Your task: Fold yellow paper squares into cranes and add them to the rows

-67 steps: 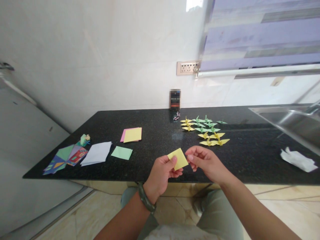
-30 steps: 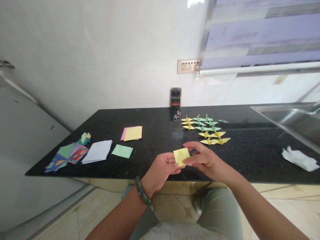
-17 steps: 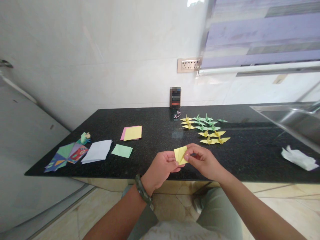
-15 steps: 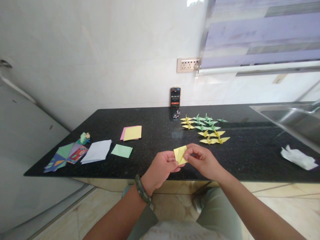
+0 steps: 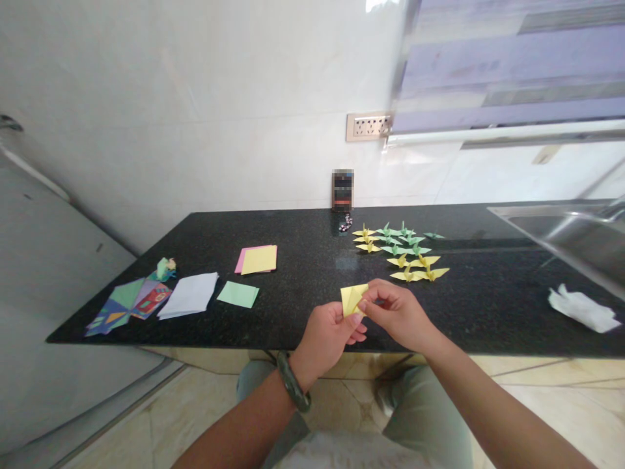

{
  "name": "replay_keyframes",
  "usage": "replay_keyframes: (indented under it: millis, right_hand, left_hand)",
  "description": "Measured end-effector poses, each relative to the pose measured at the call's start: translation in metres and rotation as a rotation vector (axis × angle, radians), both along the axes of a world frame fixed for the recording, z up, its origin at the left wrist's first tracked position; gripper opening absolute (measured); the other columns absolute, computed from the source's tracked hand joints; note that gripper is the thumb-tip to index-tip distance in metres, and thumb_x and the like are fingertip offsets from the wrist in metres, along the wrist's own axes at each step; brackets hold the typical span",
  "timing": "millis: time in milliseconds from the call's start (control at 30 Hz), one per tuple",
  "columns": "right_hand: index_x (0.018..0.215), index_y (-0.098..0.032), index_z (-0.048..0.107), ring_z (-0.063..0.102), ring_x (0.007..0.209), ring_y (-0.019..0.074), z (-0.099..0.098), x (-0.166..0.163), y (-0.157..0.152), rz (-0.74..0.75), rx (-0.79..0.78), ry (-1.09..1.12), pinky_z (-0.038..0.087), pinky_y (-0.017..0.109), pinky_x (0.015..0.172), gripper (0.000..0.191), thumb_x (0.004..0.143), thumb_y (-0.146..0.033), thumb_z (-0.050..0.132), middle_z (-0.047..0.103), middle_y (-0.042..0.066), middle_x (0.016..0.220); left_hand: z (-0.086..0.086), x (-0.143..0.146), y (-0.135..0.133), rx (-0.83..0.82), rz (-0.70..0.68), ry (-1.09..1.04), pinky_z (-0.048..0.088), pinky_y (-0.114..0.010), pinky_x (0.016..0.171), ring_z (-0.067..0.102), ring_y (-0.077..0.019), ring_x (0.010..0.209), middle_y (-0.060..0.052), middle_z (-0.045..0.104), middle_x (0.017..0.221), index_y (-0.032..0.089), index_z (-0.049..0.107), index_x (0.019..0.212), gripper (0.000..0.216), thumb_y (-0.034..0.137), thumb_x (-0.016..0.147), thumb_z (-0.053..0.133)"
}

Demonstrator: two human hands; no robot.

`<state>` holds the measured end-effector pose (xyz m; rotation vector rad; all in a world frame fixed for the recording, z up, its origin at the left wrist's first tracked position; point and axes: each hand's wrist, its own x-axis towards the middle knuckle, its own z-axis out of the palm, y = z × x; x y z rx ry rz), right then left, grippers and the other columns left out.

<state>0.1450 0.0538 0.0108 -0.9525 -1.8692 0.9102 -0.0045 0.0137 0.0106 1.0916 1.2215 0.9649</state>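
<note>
Between my two hands is a small folded piece of yellow origami paper (image 5: pixel 351 300), held over the front part of the black counter. My left hand (image 5: pixel 328 335) grips its lower edge, thumb on top and fingers beneath. On the right side, my right hand (image 5: pixel 394 309) pinches the paper between thumb and fingers. A crease slants across its face; the underside is hidden. Beyond my right hand stand several yellow paper cranes (image 5: pixel 410 275), with several green paper cranes (image 5: pixel 396 251) behind them.
Left on the counter (image 5: pixel 297 312) lie yellow and pink paper sheets (image 5: pixel 259 260), green paper (image 5: pixel 238 294), white paper (image 5: pixel 189 296) and a colourful patterned sheet (image 5: pixel 122 306). A phone (image 5: pixel 342 190) leans on the wall. To the right are a white tissue (image 5: pixel 583 309) and a sink (image 5: pixel 586 238).
My left hand has shifted right and slightly down along the paper's lower edge, its thumb now closer to my right thumb. My right hand has barely moved.
</note>
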Motion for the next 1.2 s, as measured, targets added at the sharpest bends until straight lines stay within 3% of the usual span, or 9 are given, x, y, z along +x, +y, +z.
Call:
replay_keyframes:
  millis: [267,600,833,967,1100,1200]
  right_hand:
    - [0.059,-0.017,0.056,0.05,0.061,0.0126,0.002,-0.001,0.0,-0.019,-0.016,0.006,0.04,0.025,0.057,0.018,0.076,-0.023,0.057,0.053,0.001,0.065]
    - [0.068,-0.016,0.057,0.049,0.056,0.0107,0.001,-0.003,0.001,0.016,-0.334,0.152,0.042,0.025,0.054,0.02,0.073,-0.035,0.061,0.055,0.0,0.064]
    - [0.073,-0.017,0.057,0.049,0.056,0.0098,0.002,-0.002,0.002,0.019,-0.358,0.204,0.043,0.023,0.053,0.021,0.072,-0.037,0.062,0.055,-0.001,0.064]
    - [0.076,-0.016,0.056,0.05,0.057,0.009,0.006,-0.002,0.003,0.041,-0.405,0.228,0.044,0.022,0.052,0.025,0.074,-0.04,0.06,0.054,-0.002,0.064]
    - [0.095,-0.018,0.051,0.05,0.052,0.0081,0.01,-0.002,0.006,0.025,-0.46,0.277,0.042,0.02,0.045,0.039,0.066,-0.039,0.067,0.055,-0.004,0.066]
    - [0.079,-0.015,0.055,0.045,0.046,0.0062,0.012,0.0,0.007,0.089,-0.509,0.105,0.038,0.018,0.041,0.027,0.066,-0.035,0.068,0.052,-0.004,0.057]
  left_hand:
    - [0.001,0.0,0.0,-0.013,0.005,-0.006,0.045,-0.022,0.05,0.061,-0.0135,0.052,-0.007,0.066,0.061,0.011,0.061,0.067,0.025,0.036,0.074,0.059]
    - [0.005,-0.003,0.0,-0.149,-0.038,-0.216,0.044,-0.021,0.05,0.061,-0.0121,0.051,-0.006,0.065,0.059,0.01,0.061,0.071,0.025,0.035,0.071,0.061]
    - [0.001,-0.008,0.002,-0.18,-0.066,-0.29,0.043,-0.02,0.049,0.062,-0.012,0.052,-0.006,0.066,0.06,0.01,0.061,0.073,0.024,0.034,0.073,0.059]
    - [0.001,-0.008,0.003,-0.174,-0.069,-0.262,0.043,-0.02,0.049,0.061,-0.0124,0.051,-0.006,0.066,0.06,0.01,0.06,0.071,0.026,0.036,0.071,0.06]
    - [0.006,-0.01,0.003,-0.18,-0.129,-0.171,0.043,-0.021,0.049,0.06,-0.0124,0.051,-0.006,0.066,0.061,0.011,0.06,0.07,0.026,0.037,0.069,0.06]
    - [0.012,-0.015,0.006,-0.152,-0.23,-0.04,0.042,-0.021,0.049,0.059,-0.012,0.051,-0.007,0.065,0.059,0.01,0.061,0.065,0.025,0.034,0.069,0.059]
